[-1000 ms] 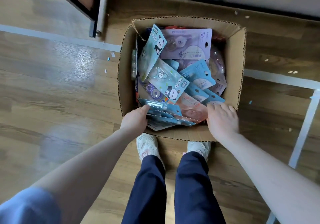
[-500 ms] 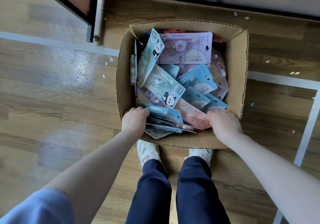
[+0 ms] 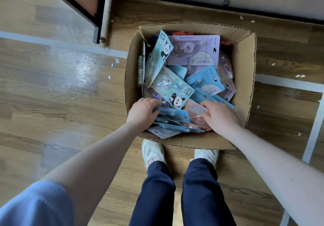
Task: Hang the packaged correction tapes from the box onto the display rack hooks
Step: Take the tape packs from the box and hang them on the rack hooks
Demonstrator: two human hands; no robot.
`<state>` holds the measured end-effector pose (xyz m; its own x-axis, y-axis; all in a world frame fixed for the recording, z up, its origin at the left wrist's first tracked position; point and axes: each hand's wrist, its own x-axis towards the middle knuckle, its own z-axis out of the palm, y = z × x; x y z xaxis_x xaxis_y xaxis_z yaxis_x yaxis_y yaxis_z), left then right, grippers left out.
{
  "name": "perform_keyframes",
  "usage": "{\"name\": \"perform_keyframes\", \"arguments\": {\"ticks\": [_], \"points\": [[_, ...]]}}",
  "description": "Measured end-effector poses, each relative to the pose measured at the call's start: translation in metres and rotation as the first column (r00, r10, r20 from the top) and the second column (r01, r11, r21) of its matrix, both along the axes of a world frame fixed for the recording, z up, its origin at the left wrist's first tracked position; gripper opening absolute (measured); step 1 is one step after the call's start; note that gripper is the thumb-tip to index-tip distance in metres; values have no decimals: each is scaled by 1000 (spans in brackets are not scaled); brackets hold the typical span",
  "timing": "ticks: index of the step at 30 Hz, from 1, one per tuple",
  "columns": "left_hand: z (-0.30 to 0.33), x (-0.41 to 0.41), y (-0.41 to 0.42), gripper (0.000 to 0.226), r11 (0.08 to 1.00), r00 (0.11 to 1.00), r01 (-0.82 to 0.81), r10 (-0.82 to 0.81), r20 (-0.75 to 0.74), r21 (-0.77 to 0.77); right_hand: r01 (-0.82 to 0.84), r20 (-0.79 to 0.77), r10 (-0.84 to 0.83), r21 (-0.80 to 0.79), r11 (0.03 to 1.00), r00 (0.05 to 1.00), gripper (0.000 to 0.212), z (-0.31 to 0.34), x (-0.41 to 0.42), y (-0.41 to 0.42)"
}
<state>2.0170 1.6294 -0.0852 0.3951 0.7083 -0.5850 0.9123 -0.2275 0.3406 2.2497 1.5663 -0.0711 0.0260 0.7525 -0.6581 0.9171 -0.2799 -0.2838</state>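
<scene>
While both hands sit inside the cardboard box [image 3: 243, 78], left hand [image 3: 142, 112] and right hand [image 3: 220, 116] clasp a stack of blue correction tape packs [image 3: 172, 119].

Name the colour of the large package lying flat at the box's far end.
Pale purple package, clear in the head view.

The cardboard box [image 3: 244, 78] stands open on top, so a hand can drop straight in. Inside, packaged correction tapes [image 3: 192, 50] crowd it wall to wall, leaving no bare gap. Left of the box the floor [image 3: 61, 94] lies open; beyond its far left corner a dark frame leg [image 3: 98, 20] stands.
</scene>
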Motion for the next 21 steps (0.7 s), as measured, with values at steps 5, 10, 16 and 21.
{"name": "perform_keyframes", "arguments": {"ticks": [5, 10, 16, 21], "points": [[-1, 3, 1, 20, 999, 998, 43, -43, 35, -17, 37, -3, -37, 62, 997, 999, 13, -6, -1, 2], [4, 7, 7, 13, 977, 974, 215, -215, -68, -7, 1, -49, -2, -27, 1000, 999, 17, -3, 14, -2], [9, 8, 15, 38, 864, 856, 502, -490, -165, 35, -36, -80, 34, -17, 999, 996, 52, 9, 32, 0], [19, 2, 22, 34, 950, 930, 310, -308, -202, -24, 33, -51, -31, 46, 998, 998, 86, 23, 37, 0]]}}
